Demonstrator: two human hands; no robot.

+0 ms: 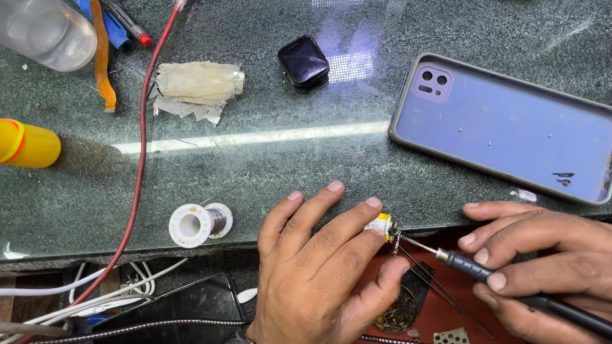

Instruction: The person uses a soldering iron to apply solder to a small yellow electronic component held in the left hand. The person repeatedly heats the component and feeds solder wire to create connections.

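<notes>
My left hand (323, 273) pinches a small white and yellow electronic part (382, 225) between thumb and fingers at the near edge of the dark stone counter (285, 166). My right hand (553, 265) grips a dark soldering iron (500, 280) like a pen. Its thin metal tip touches the small part from the right. Two thin dark wires run down from the part toward a round tin (398, 314) on a red mat (453, 309).
A lilac phone (508, 127) lies back-up at the right. A solder spool (199, 223), a crumpled tape wad (198, 84), a dark smartwatch body (303, 60), a yellow bottle (17, 143), a clear bottle (36, 29) and a red cable (141, 157) lie on the counter. A black phone (168, 316) and white cables (86, 295) lie below.
</notes>
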